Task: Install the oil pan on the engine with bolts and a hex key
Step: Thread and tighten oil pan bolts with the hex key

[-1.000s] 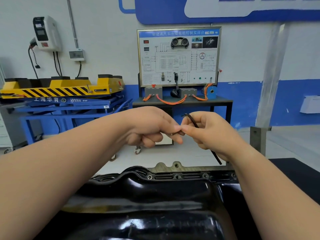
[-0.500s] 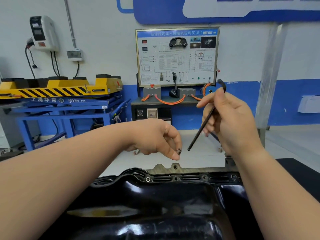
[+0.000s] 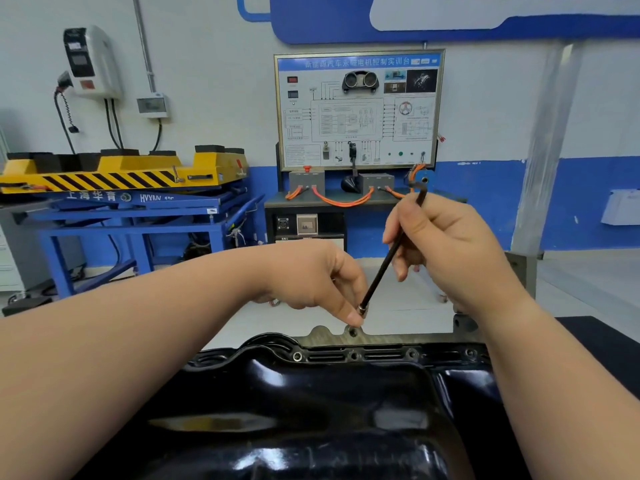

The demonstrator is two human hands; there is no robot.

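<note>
Above the far rim of the oil pan, left hand pinches a small bolt at its fingertips, just over an open hole. Right hand grips the hex key along its shaft, tip at the bolt head (seated? cannot tell). Bolt looks tiny, hard, probably slick: pinch near the head. Pan lies on the engine, looks stiff and heavy.

oil pan: black-coated metal, high gloss, smooth, strong reflections
engine flange: bare grey metal, matt, slightly rough
hex key: dark metal, matt black, smooth
bolt: bright metal, shiny
lift platform: yellow paint, satin sheen; blue painted frame under it
</note>
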